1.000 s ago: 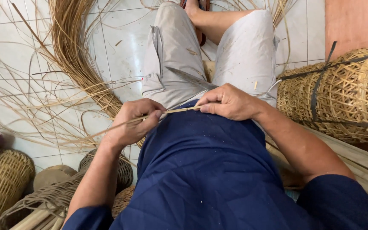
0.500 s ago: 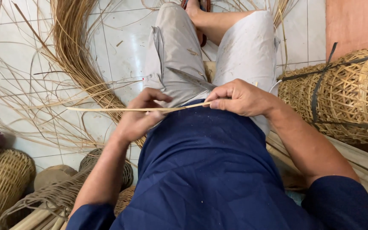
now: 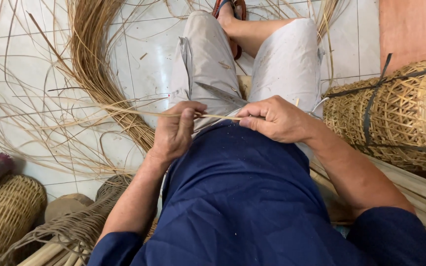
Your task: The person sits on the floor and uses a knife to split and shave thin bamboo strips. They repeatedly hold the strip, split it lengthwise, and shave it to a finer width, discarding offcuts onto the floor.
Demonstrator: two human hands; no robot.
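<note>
A thin pale rattan strip (image 3: 139, 113) runs level across my lap and out to the left over the floor. My left hand (image 3: 176, 130) pinches it between thumb and fingers just above my blue shirt. My right hand (image 3: 272, 118) grips the strip's near end a little to the right, fist closed, with what may be a small blade under the fingers; I cannot tell for sure. Both hands sit close together over my grey shorts.
A thick bundle of rattan strands (image 3: 94, 64) curves over the white tiled floor (image 3: 20, 64) at left. Stacked open-weave baskets (image 3: 400, 118) tied with black straps stand at right. More woven baskets (image 3: 3, 216) lie at lower left. My sandalled foot (image 3: 230, 15) rests ahead.
My left hand has slid along the strip, first out to the left and then back toward my right hand. The strip now reaches farther left over the floor.
</note>
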